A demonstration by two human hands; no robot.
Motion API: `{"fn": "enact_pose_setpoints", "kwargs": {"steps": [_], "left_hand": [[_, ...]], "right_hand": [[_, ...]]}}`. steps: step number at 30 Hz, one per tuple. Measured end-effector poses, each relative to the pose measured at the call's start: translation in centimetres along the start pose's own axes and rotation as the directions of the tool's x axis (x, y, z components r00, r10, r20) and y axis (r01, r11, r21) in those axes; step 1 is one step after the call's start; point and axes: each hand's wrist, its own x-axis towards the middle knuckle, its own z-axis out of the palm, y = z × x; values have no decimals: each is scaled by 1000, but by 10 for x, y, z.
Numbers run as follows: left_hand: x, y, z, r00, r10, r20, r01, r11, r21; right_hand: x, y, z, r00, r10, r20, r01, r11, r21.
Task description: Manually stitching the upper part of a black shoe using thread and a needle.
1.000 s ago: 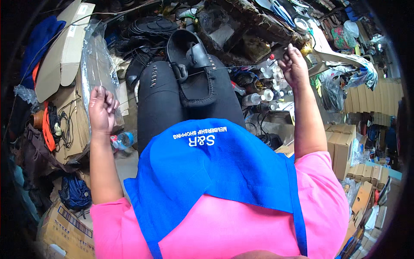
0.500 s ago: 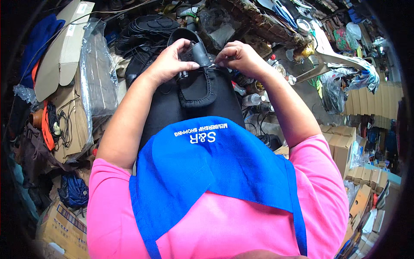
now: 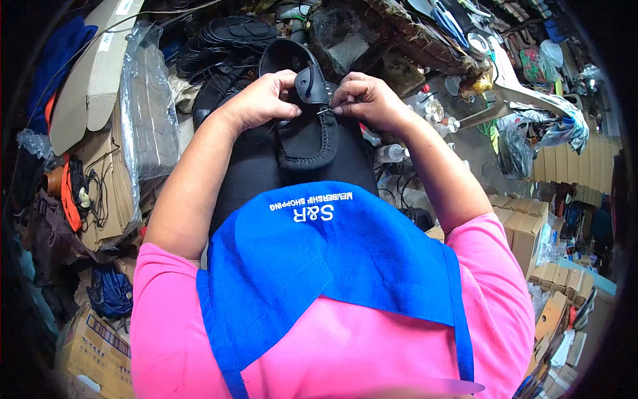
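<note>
A black shoe (image 3: 306, 150) lies on my dark-clothed lap, its toe toward me. Heavy stitching runs around the toe's edge. My left hand (image 3: 266, 101) is closed on the shoe's left side, thumb near the tongue and strap. On the other side my right hand (image 3: 369, 101) has its fingers pinched together against the shoe's edge. A thin, shiny needle (image 3: 323, 112) shows at the fingertips, over the seam; most of it is hidden. Behind the hands, the shoe's heel opening (image 3: 287, 48) stands up as a black loop.
A pile of black soles (image 3: 229, 40) lies beyond my left hand. Clear bottles (image 3: 392, 153) stand right of my lap. Flattened cardboard (image 3: 93, 66) and a plastic-wrapped stack (image 3: 151, 106) lean at left. Cardboard boxes (image 3: 522, 223) sit at right, near a metal stand (image 3: 515, 83).
The black strap flap on the shoe has turned more toward the camera. My left thumb has drawn back left from the flap, and my right hand has shifted slightly down.
</note>
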Motion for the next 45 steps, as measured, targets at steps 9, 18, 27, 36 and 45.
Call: {"fn": "enact_pose_setpoints", "kwargs": {"steps": [9,18,27,36,45], "left_hand": [[4,-3,6,996,90,-21,-87,986,142],[3,1,4,994,42,106,-71,955,289],[3,8,4,984,-3,181,-50,956,289],[2,17,6,987,-29,159,-30,934,356],[7,1,3,987,-28,155,-18,958,286]], "right_hand": [[-15,-2,12,993,-47,-106,39,996,-81],[-14,-19,1,991,-131,8,126,937,-326],[-1,-60,-5,980,-52,194,177,682,-710],[11,-79,2,956,-17,292,256,536,-805],[-25,-37,9,984,-167,67,169,735,-656]]}}
